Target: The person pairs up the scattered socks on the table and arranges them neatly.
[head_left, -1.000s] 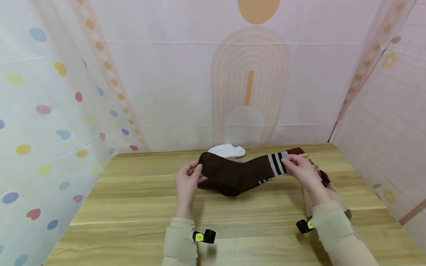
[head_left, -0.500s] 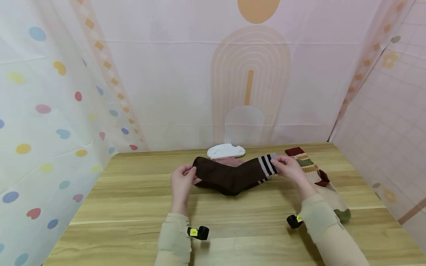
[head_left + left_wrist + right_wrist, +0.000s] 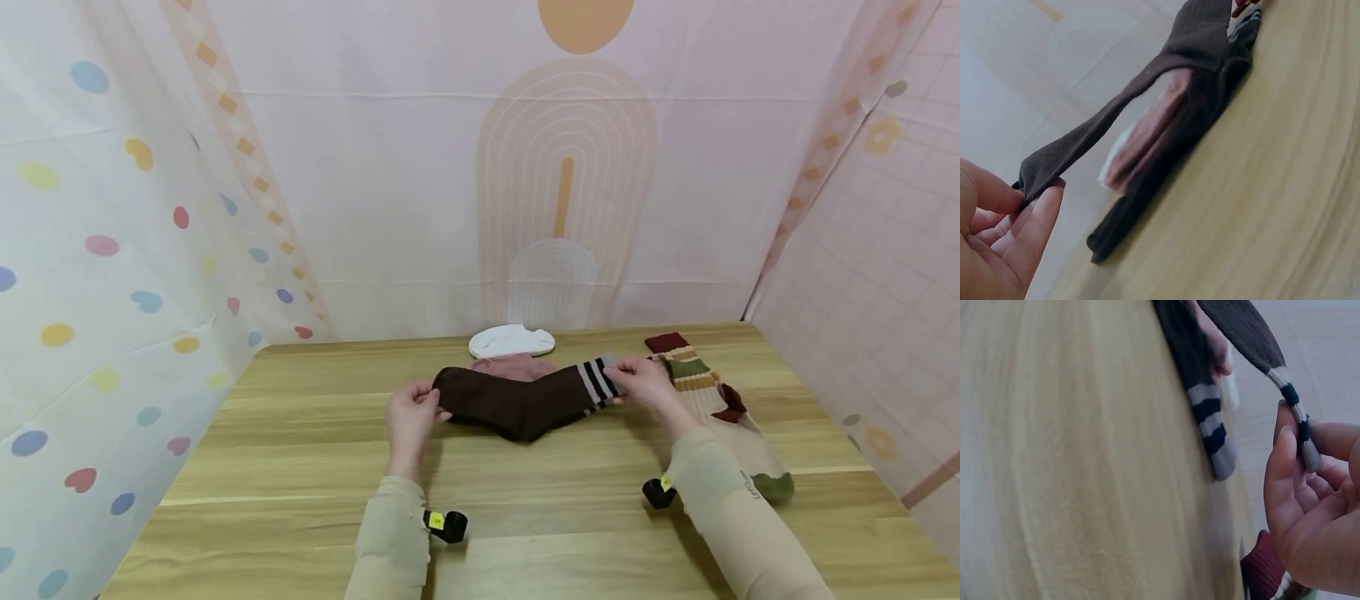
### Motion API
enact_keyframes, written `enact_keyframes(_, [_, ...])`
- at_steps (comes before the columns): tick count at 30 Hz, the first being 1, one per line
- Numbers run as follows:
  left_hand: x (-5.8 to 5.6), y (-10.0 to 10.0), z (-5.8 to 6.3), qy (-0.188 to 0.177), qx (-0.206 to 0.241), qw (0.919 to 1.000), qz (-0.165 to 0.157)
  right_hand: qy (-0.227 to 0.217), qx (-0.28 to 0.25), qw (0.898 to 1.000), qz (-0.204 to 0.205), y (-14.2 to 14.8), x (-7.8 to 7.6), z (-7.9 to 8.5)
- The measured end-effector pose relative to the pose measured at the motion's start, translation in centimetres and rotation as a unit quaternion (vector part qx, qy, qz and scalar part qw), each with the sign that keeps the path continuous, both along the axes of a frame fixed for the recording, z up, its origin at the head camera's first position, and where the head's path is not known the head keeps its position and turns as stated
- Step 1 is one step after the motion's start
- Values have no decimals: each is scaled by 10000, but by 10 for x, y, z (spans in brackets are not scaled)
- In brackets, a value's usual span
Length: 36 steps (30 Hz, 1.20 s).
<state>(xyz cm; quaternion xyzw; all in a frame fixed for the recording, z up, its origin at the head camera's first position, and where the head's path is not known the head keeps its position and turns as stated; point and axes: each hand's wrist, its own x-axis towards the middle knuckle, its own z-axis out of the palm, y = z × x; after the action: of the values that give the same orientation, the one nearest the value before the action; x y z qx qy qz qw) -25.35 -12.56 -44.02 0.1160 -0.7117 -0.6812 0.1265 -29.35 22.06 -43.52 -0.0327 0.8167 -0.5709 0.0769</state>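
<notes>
No text was legible: the yellow labels (image 3: 437,520) and dark marks (image 3: 750,486) on the right sleeve (image 3: 708,479) were too small.

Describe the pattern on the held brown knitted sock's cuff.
The cuff has black and grey stripes, clearest in the head view.

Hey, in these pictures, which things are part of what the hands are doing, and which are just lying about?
Likely part of the job:
left hand, pinching one end
right hand, pinching the striped cuff
raised brown sock
lower brown sock, beneath, similarly striped

Apparently just lying about:
pink fabric piece
white sock
patterned sock
</notes>
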Motion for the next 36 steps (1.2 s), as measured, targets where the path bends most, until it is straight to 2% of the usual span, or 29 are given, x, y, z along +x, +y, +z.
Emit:
enact_keyframes(8, [-7, -5, -13, -334, -351, 9987, -136, -194, 402, 9990, -18, -6, -5, -5])
enact_keyframes(16, [-11, -9, -23, -552, -746, 9953, -283, -58, 1176, 9930, 81, -8, -5, -8])
enact_keyframes(25, [-13, -11, -21, -579, -967, 9933, -274, 113, 1587, 9870, 214, -9, 0, -5])
enact_keyframes(30, [-12, -11, -19, -530, -1211, 9908, -281, 382, 2020, 9783, 250, -11, 2, -2])
enact_keyframes(36, [-16, -12, -23, -487, -1416, 9882, -329, 423, 2478, 9675, 286, -11, 2, -3])
